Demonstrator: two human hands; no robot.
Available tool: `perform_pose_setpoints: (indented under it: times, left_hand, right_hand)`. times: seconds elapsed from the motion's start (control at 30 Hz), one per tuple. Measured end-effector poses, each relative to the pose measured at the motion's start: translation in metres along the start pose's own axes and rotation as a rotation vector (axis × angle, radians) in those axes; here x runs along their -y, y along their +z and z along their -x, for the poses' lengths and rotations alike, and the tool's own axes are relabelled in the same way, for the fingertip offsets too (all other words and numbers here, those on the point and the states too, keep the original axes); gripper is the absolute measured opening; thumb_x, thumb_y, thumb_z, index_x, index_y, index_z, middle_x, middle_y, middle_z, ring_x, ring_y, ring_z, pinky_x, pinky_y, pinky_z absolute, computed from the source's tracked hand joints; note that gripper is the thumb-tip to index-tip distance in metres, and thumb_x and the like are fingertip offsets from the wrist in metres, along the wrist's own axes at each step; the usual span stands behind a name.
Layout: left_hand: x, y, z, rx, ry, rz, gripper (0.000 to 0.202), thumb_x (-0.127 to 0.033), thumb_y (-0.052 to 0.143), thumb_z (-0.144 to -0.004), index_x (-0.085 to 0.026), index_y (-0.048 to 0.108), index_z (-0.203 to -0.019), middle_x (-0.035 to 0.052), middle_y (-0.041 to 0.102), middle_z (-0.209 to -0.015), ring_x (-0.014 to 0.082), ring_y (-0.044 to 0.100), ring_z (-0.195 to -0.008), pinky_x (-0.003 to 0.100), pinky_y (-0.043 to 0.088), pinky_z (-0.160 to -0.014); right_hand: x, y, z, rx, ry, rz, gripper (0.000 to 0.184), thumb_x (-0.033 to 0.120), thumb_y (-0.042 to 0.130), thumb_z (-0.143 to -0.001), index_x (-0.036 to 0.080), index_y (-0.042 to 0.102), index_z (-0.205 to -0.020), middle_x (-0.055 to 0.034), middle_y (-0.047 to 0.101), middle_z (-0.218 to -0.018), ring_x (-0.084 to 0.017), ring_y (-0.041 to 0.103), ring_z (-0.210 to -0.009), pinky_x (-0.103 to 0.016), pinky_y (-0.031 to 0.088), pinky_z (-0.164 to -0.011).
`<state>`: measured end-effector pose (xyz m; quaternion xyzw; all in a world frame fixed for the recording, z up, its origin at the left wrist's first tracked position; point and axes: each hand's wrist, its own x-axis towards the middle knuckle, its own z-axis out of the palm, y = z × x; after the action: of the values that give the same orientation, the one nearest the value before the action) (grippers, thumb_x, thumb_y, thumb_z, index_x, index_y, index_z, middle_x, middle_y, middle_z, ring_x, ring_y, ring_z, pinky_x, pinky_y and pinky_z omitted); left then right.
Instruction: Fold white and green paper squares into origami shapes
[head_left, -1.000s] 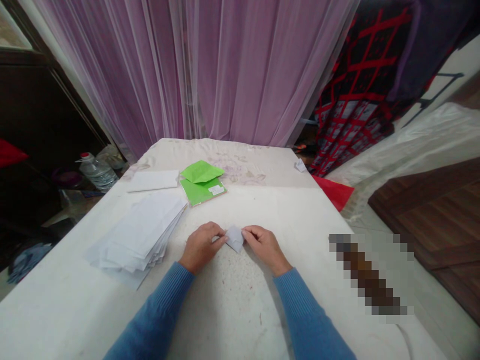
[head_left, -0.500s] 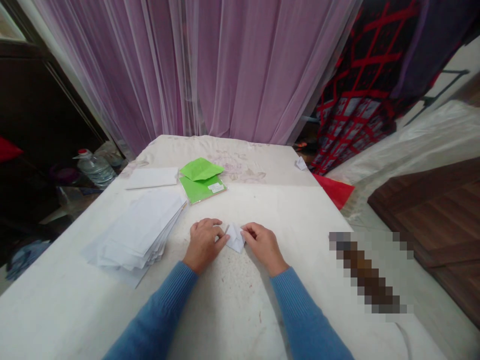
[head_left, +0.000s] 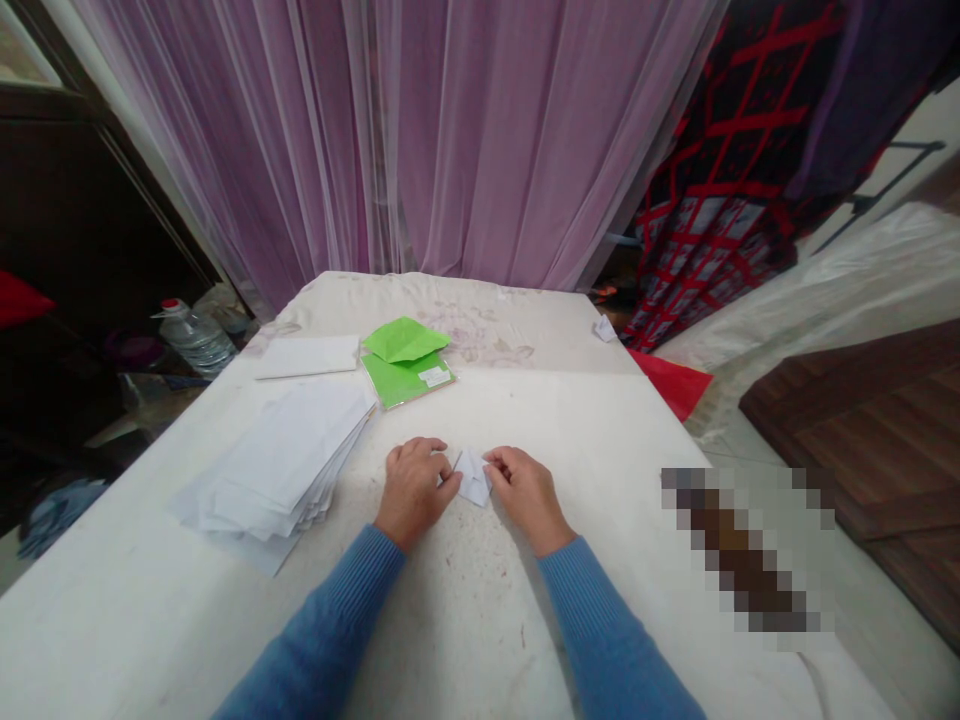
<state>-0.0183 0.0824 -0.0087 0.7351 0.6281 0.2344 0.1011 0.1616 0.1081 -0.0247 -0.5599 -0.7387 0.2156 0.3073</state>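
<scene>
A small folded piece of white paper (head_left: 473,487) lies on the table between my hands, with creased flaps near its top. My left hand (head_left: 417,490) is at its left side, thumb and fingers closed on that edge. On the opposite side my right hand (head_left: 526,495) pinches the right edge between thumb and forefinger. Both hands rest low, close to the tabletop. The fingertips partly cover the paper's sides.
To the left lies a loose stack of white sheets (head_left: 277,460), with a flat white packet (head_left: 309,356) behind it. A green folded paper (head_left: 406,340) rests on a green paper pack (head_left: 405,382). A small white paper piece (head_left: 604,328) sits at the far right corner.
The folded paper stays between my hands, and both hands keep nearly the same grip. My left hand has shifted very slightly to the right; the whole view has moved a little.
</scene>
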Motion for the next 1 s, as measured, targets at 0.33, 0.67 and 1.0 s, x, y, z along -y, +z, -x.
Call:
perform_pose_setpoints:
  times: [0.33, 0.67, 1.0]
  left_hand:
    - [0.002, 0.003, 0.002, -0.016, 0.002, -0.022, 0.009, -0.026, 0.066, -0.081, -0.021, 0.062, -0.075, 0.007, 0.066, -0.114, 0.0254, 0.055, -0.11, 0.046, 0.037, -0.095]
    - [0.007, 0.009, 0.003, 0.062, 0.105, -0.107, 0.035, -0.02, 0.057, -0.088, -0.039, 0.067, -0.115, 0.0067, 0.05, -0.143, 0.0305, 0.046, -0.13, 0.058, 0.03, -0.105]
    - [0.007, 0.008, 0.0, 0.086, 0.071, -0.085, 0.036, -0.022, 0.058, -0.087, -0.038, 0.067, -0.117, 0.0063, 0.046, -0.147, 0.0326, 0.04, -0.135, 0.06, 0.029, -0.108]
  right_hand:
    - [-0.002, 0.003, 0.0, 0.001, -0.022, 0.031, 0.012, 0.018, 0.055, -0.081, 0.02, 0.065, -0.088, -0.0021, 0.064, -0.084, -0.015, 0.059, -0.075, -0.026, 0.043, -0.071]
    - [-0.002, 0.001, 0.0, 0.004, -0.066, 0.061, 0.012, 0.016, 0.054, -0.082, 0.021, 0.064, -0.084, -0.0016, 0.062, -0.083, -0.015, 0.058, -0.076, -0.025, 0.042, -0.071]
    - [0.016, 0.005, 0.0, -0.002, 0.028, 0.273, 0.01, 0.032, 0.061, -0.086, 0.023, 0.064, -0.082, -0.0014, 0.061, -0.086, -0.014, 0.057, -0.072, -0.025, 0.037, -0.063]
